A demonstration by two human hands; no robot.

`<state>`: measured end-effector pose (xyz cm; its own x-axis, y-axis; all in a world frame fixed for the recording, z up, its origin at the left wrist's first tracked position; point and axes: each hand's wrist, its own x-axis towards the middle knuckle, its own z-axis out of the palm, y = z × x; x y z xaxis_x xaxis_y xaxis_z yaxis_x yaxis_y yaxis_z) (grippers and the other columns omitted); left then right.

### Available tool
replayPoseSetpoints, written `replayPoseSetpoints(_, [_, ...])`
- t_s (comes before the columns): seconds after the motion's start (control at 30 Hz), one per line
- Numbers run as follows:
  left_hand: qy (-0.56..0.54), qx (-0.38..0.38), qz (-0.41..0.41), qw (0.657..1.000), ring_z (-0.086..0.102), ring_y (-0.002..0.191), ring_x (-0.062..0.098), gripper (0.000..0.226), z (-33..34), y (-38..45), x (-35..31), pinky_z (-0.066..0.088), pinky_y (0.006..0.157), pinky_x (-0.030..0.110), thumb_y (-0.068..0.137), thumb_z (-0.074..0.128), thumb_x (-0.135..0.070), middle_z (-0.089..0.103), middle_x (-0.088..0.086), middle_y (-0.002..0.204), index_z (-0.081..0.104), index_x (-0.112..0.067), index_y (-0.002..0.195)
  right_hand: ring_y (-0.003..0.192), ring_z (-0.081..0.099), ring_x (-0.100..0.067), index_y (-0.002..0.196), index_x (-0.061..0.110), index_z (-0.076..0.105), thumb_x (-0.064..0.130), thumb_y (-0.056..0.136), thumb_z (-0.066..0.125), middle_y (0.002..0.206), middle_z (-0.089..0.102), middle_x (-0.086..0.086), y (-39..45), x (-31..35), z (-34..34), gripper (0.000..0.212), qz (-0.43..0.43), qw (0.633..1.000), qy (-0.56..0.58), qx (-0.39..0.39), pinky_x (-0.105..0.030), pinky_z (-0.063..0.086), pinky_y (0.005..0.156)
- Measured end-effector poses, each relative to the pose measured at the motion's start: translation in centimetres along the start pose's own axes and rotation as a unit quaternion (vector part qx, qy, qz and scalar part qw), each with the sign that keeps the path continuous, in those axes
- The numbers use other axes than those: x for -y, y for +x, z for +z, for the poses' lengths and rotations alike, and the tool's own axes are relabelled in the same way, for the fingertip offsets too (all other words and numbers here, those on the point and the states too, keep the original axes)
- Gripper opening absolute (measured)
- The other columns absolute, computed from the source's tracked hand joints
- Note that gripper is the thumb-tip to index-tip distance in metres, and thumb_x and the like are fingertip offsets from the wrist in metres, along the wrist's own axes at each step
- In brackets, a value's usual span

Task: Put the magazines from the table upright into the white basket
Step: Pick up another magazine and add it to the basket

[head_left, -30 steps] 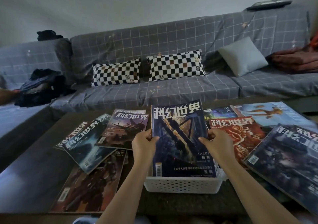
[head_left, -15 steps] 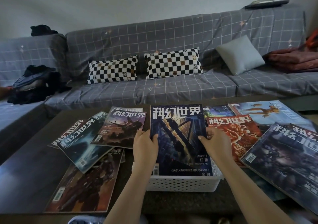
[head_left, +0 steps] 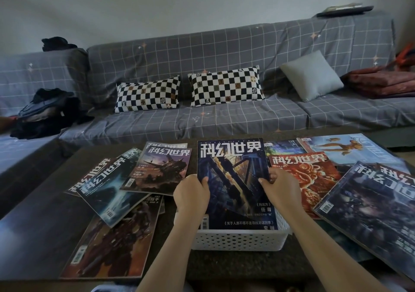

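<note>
A white basket [head_left: 240, 239] sits at the near edge of the dark table [head_left: 33, 235], a blue-covered magazine [head_left: 233, 179] standing upright in it, cover toward the camera and its bottom edge below the rim. The left hand [head_left: 190, 198] pinches the magazine's left edge, thumb on the cover; the right hand [head_left: 280, 188] pinches the right edge the same way, thumb on the front and the other fingers curled out of sight behind. Thin, glossy and light by the look of it, the magazine would likely bow or slump if released without support (a hold at mid-height on both side edges, as here, seems the surest way to keep it flat). Around the basket lie the remaining issues: a brown-toned magazine [head_left: 112, 237] at near left, a red-covered magazine [head_left: 303, 170] just to the right, and others fanned across the table. Beyond stands a grey checked sofa [head_left: 224, 44] with two checkerboard pillows [head_left: 224, 86].
</note>
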<state>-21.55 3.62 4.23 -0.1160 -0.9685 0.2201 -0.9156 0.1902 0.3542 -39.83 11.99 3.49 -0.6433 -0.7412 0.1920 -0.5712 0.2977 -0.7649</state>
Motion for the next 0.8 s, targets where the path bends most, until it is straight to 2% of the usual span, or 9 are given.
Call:
replayPoseSetpoints(0.13, [-0.019, 0.021, 0.014, 1.0, 0.06, 0.075, 0.015, 0.038, -0.5, -0.6, -0.2, 0.041, 0.06, 0.025, 0.098, 0.042, -0.044, 0.067, 0.002, 0.093, 0.063, -0.012, 0.104, 0.069, 0.056, -0.001, 0.105, 0.015, 0.068, 0.02, 0.084, 0.068, 0.085, 0.067, 0.005, -0.4, 0.5, -0.5, 0.023, -0.007, 0.999, 0.03, 0.017, -0.017, 0.045, 0.057])
replayPoseSetpoints(0.17, [-0.03, 0.024, 0.019, 0.999, 0.061, 0.078, 0.015, 0.039, -0.7, -0.7, -0.2, 0.042, 0.062, 0.025, 0.098, 0.041, -0.045, 0.067, 0.003, 0.095, 0.061, -0.012, 0.105, 0.069, 0.057, -0.003, 0.105, 0.014, 0.067, 0.022, 0.083, 0.068, 0.086, 0.066, 0.004, -0.5, 0.7, -0.7, 0.023, -0.008, 0.999, 0.034, 0.018, -0.02, 0.048, 0.058])
replayPoseSetpoints(0.27, [-0.099, 0.019, 0.06, 0.993, 0.063, 0.095, 0.018, 0.039, -1.6, -1.0, 0.0, 0.049, 0.074, 0.029, 0.098, 0.041, -0.044, 0.066, 0.002, 0.106, 0.056, -0.013, 0.117, 0.072, 0.059, -0.008, 0.122, 0.015, 0.059, 0.027, 0.083, 0.068, 0.115, 0.059, -0.006, -1.1, 1.6, -0.9, 0.042, -0.007, 0.998, 0.058, -0.018, -0.023, 0.05, 0.068])
replayPoseSetpoints(0.37, [-0.194, 0.018, 0.073, 0.978, 0.06, 0.112, 0.018, 0.044, -3.2, -0.7, 0.4, 0.051, 0.092, 0.038, 0.098, 0.044, -0.041, 0.065, -0.001, 0.119, 0.05, -0.017, 0.134, 0.075, 0.057, -0.004, 0.125, 0.018, 0.055, 0.03, 0.083, 0.068, 0.105, 0.059, 0.004, -1.8, 4.1, -0.5, 0.045, -0.044, 0.995, 0.089, -0.03, -0.017, 0.046, 0.062])
replayPoseSetpoints(0.43, [-0.233, 0.001, 0.065, 0.97, 0.063, 0.099, 0.009, 0.043, -4.4, -0.1, 1.0, 0.054, 0.085, 0.032, 0.098, 0.046, -0.04, 0.067, -0.005, 0.112, 0.05, -0.019, 0.135, 0.074, 0.057, -0.002, 0.121, 0.018, 0.058, 0.029, 0.083, 0.068, 0.09, 0.06, 0.011, -2.0, 6.2, 0.1, 0.041, -0.062, 0.991, 0.12, -0.009, -0.015, 0.046, 0.06])
replayPoseSetpoints(0.5, [-0.252, -0.025, 0.064, 0.965, 0.061, 0.072, -0.002, 0.035, -5.3, 0.4, 2.0, 0.05, 0.065, 0.019, 0.098, 0.048, -0.036, 0.065, -0.016, 0.084, 0.055, -0.021, 0.129, 0.071, 0.056, 0.001, 0.116, 0.019, 0.06, 0.028, 0.083, 0.068, 0.082, 0.058, 0.017, -2.2, 8.2, 0.9, 0.036, -0.078, 0.986, 0.146, 0.007, -0.009, 0.043, 0.056])
replayPoseSetpoints(0.57, [-0.257, -0.031, 0.063, 0.964, 0.058, 0.058, -0.002, 0.032, -6.1, 1.1, 3.1, 0.046, 0.052, 0.016, 0.098, 0.048, -0.034, 0.058, -0.018, 0.07, 0.056, -0.023, 0.126, 0.072, 0.055, 0.003, 0.116, 0.02, 0.06, 0.028, 0.084, 0.067, 0.08, 0.057, 0.018, -2.2, 9.9, 2.1, 0.034, -0.098, 0.982, 0.16, 0.03, -0.005, 0.041, 0.054])
replayPoseSetpoints(0.7, [-0.263, -0.01, 0.055, 0.963, 0.059, 0.064, -0.006, 0.035, -6.7, 3.0, 5.7, 0.04, 0.046, 0.008, 0.097, 0.046, -0.04, 0.064, -0.013, 0.088, 0.052, -0.028, 0.129, 0.075, 0.053, 0.006, 0.117, 0.021, 0.059, 0.029, 0.085, 0.065, 0.085, 0.056, 0.017, -1.9, 12.7, 5.4, 0.033, -0.11, 0.977, 0.166, 0.083, -0.007, 0.038, 0.059])
replayPoseSetpoints(0.8, [-0.26, 0.002, 0.048, 0.964, 0.056, 0.071, -0.012, 0.038, -6.5, 4.5, 8.5, 0.042, 0.05, 0.005, 0.095, 0.049, -0.044, 0.061, -0.021, 0.089, 0.052, -0.029, 0.13, 0.081, 0.06, 0.001, 0.12, 0.02, 0.058, 0.028, 0.086, 0.064, 0.094, 0.061, 0.012, -1.5, 14.7, 8.8, 0.035, -0.107, 0.969, 0.172, 0.139, -0.013, 0.05, 0.066])
